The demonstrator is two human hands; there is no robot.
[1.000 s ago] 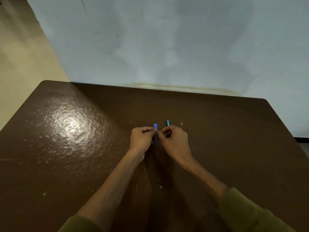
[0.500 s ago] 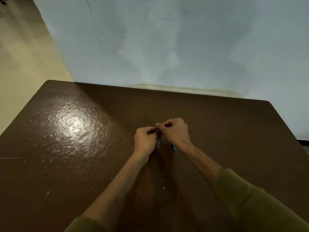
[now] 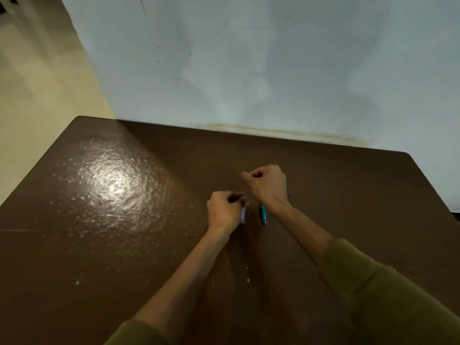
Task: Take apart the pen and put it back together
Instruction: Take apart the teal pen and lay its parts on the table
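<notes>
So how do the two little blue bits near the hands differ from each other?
The violet-blue piece is paler and pinched in the left hand, hanging below the fingers. The teal piece is greener and darker at its lower tip, and shows beside the right wrist; whether the right hand holds it or it lies on the table is unclear. Both are short, slim and run roughly toward the person, close together.

Both forearms reach toward 12 o'clock; the left hand (image 3: 224, 211) is curled closed, the right hand (image 3: 267, 185) fisted at its 1 o'clock.
</notes>
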